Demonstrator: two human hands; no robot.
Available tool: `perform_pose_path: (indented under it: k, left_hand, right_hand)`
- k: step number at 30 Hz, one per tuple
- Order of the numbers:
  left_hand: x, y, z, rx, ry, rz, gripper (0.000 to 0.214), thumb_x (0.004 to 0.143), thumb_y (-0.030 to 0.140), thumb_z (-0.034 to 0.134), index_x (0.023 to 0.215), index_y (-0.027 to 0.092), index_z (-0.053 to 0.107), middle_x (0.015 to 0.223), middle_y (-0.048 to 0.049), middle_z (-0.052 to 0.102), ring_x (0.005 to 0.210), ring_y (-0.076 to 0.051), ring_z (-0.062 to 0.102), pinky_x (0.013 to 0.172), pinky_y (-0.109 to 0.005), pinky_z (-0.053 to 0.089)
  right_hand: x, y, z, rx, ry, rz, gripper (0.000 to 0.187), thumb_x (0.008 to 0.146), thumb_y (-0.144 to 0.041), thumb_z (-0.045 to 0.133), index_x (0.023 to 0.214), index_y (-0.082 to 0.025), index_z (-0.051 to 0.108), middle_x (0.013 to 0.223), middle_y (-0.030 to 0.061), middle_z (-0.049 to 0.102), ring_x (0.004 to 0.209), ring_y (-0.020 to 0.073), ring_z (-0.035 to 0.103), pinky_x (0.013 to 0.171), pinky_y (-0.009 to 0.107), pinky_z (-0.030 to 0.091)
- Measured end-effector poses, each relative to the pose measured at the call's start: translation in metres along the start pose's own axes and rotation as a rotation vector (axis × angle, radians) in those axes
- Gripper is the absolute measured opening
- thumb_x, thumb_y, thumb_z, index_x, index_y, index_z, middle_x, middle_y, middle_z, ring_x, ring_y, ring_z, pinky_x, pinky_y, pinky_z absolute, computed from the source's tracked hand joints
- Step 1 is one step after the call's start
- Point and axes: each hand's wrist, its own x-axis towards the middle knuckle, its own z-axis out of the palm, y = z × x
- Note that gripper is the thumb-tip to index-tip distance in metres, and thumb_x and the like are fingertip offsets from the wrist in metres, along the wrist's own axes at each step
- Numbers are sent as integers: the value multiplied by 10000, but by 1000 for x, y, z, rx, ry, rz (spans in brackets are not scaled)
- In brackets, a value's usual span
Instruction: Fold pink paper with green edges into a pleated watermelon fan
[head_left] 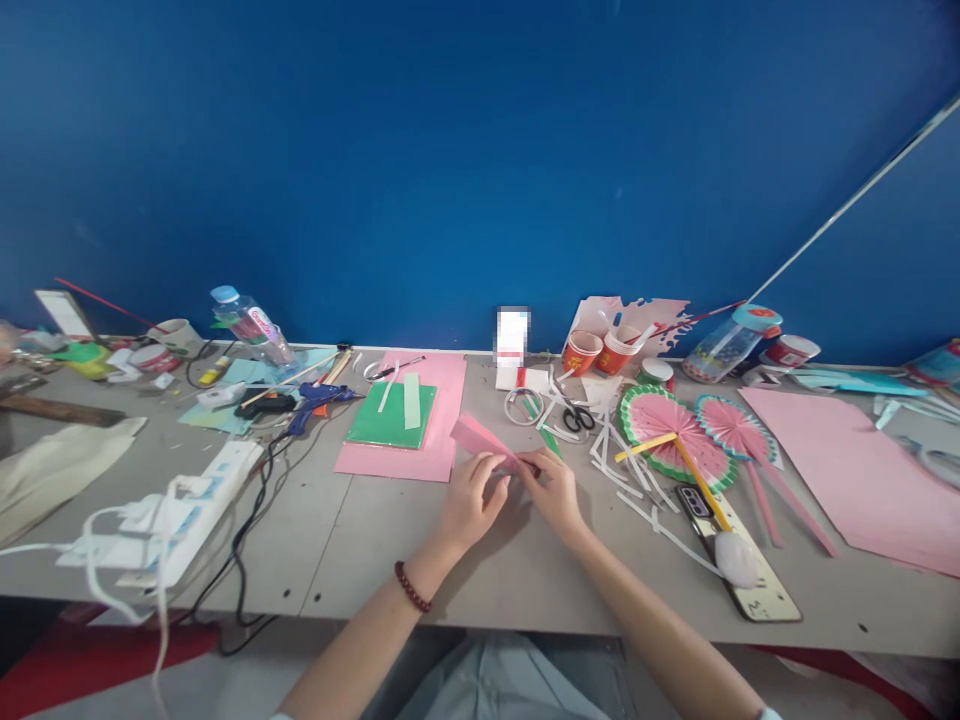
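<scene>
A pink strip of folded paper [481, 438] is held above the table between my two hands. My left hand [469, 502] pinches its lower edge, and a dark red bead bracelet circles that wrist. At the strip's right end, the fingers of my right hand [553, 492] are closed on the paper; the fingertips partly hide it. Left of my hands, a green paper stack [390, 425] lies on a pink sheet [356, 465]. Beyond my right hand are black scissors [578, 417] among white paper strips [609, 470].
Right of my hands lie watermelon-patterned paper fans [651, 425] and a phone [696, 502]. Red paper cups [582, 352] stand near the blue wall [480, 180]. On the left are a blue glue gun [319, 400], a white power strip [202, 510] with cables, and a tilted plastic bottle [251, 325].
</scene>
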Motion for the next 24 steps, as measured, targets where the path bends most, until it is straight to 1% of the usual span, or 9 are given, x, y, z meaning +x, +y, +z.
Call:
perform_pose_path:
  k: [2, 5, 9, 13, 16, 18, 19, 21, 24]
  left_hand:
    - [0, 2, 0, -89, 2, -82, 254, 906, 261, 452, 1139, 193, 530, 1067, -81, 623, 1006, -180, 587, 865, -333, 495]
    - [2, -2, -1, -191, 63, -180, 232, 890, 278, 489, 1097, 193, 552, 1016, -67, 645, 878, -155, 617, 776, -299, 523]
    - [4, -8, -4, -266, 108, -209, 189, 874, 238, 502, 1036, 192, 587, 963, -58, 668, 795, -137, 627, 736, -281, 531]
    - [5, -12, -4, -231, 80, -122, 211, 870, 167, 468, 1034, 202, 596, 970, -57, 669, 840, -144, 632, 748, -285, 530]
    - [4, -16, -5, -77, 89, 1, 284, 867, 91, 413, 1047, 207, 600, 986, -55, 674, 927, -157, 618, 819, -323, 506]
    - [4, -20, -6, 57, 95, 97, 321, 860, 63, 399, 1046, 212, 614, 1001, -55, 685, 961, -167, 609, 845, -348, 487]
    - [3, -21, -7, 120, 93, 136, 330, 855, 58, 402, 1045, 216, 621, 1010, -55, 689, 966, -171, 606, 848, -355, 479]
    - [3, -25, -9, 225, 86, 180, 344, 848, 55, 408, 1046, 223, 635, 1026, -54, 694, 969, -176, 603, 852, -364, 464]
    - [2, -30, -12, 315, 62, 205, 379, 841, 48, 397, 1065, 233, 640, 1055, -47, 691, 987, -178, 594, 875, -375, 440]
  right_hand:
    - [-4, -9, 4, 42, -39, -31, 224, 885, -265, 479, 903, -174, 683, 792, 58, 646, 704, 152, 586, 637, 262, 491]
    - [-9, -16, 6, 67, -145, -124, 284, 899, -233, 427, 1088, -175, 632, 950, 93, 640, 871, 174, 602, 754, 293, 510]
    - [-11, -12, 6, 18, -203, -203, 329, 891, -180, 406, 1167, -182, 585, 1048, 105, 612, 992, 181, 580, 854, 322, 498]
    - [-5, -2, 3, -88, -157, -204, 308, 874, -159, 417, 1112, -207, 606, 1051, 91, 619, 1008, 187, 585, 861, 330, 502]
    - [0, 5, -2, -184, 35, -210, 271, 869, -198, 467, 1112, -207, 588, 1052, 97, 604, 1018, 203, 575, 862, 356, 502]
    - [3, 9, -7, -256, 187, -223, 334, 867, -233, 504, 1199, -205, 530, 1126, 119, 563, 1091, 224, 537, 888, 390, 487]
    - [5, 10, -11, -300, 234, -232, 381, 868, -243, 512, 1247, -210, 495, 1178, 131, 536, 1138, 237, 507, 910, 413, 472]
    - [9, 12, -18, -400, 239, -250, 439, 880, -246, 502, 1314, -234, 444, 1261, 135, 495, 1202, 255, 458, 956, 456, 430]
    - [14, 14, -28, -501, 84, -280, 450, 895, -246, 481, 1342, -266, 435, 1283, 104, 518, 1195, 249, 456, 987, 461, 396]
